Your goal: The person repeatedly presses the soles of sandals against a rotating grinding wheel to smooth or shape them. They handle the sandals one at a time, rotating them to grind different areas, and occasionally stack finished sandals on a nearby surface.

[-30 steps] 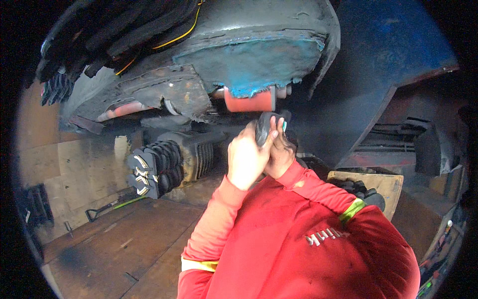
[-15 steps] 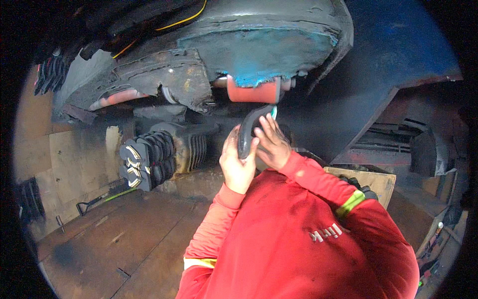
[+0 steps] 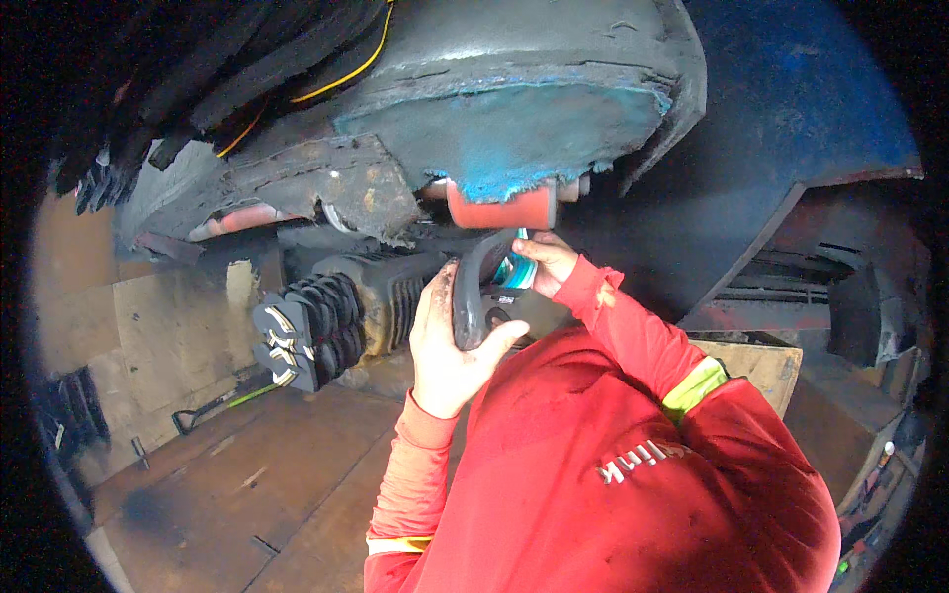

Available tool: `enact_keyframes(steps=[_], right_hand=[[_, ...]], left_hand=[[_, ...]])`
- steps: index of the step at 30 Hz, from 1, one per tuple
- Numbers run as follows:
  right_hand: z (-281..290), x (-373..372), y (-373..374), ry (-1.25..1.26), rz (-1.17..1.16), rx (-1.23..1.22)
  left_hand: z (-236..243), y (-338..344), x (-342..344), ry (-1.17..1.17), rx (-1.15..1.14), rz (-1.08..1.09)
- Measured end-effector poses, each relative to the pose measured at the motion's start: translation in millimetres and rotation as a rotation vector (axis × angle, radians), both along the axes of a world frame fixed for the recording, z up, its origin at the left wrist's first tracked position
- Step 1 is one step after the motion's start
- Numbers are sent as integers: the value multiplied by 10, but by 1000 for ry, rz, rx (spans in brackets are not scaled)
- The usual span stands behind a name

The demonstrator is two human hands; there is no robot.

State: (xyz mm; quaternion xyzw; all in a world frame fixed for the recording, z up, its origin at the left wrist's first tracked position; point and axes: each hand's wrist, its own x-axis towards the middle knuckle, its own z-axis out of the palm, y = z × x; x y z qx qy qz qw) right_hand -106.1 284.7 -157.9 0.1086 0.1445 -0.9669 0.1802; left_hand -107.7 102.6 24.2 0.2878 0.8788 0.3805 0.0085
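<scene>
A curved black sandal sole [image 3: 473, 292] stands on edge between my hands, bent along its length. My left hand [image 3: 442, 341] wraps its near left side, thumb stretched out to the right below it. Up at the far end, my right hand [image 3: 547, 259] pinches a teal-and-white striped part [image 3: 516, 265] at the sole's inner side; whether that part belongs to the same sole I cannot tell. Just above my right fingers is a red sanding roller [image 3: 502, 208], under a dust-coated machine hood with a blue patch [image 3: 494, 138]. No contact shows between sole and roller.
Black flip-flops with pale straps [image 3: 285, 344] hang in a packed row at the left. A long-handled tool [image 3: 213, 407] lies by the wooden wall. A wooden box edge [image 3: 761, 371] stands right of my right arm. A dark blue panel [image 3: 791, 99] rises at the right.
The sole has moved slightly down and left, away from the roller. My right hand has gone from lying flat against the sole to pinching its far end, baring the striped part.
</scene>
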Motion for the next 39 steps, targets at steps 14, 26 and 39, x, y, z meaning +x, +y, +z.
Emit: enact_keyframes(steps=[14, 26, 39], right_hand=[[178, 345, 241, -94, -93, 11], [301, 308, 380, -176, 3, 117], [307, 301, 414, -300, 22, 51]], left_hand=[[-11, 419, -11, -78, 5, 67], [73, 464, -13, -225, -40, 127], [141, 505, -57, -320, -67, 73]])
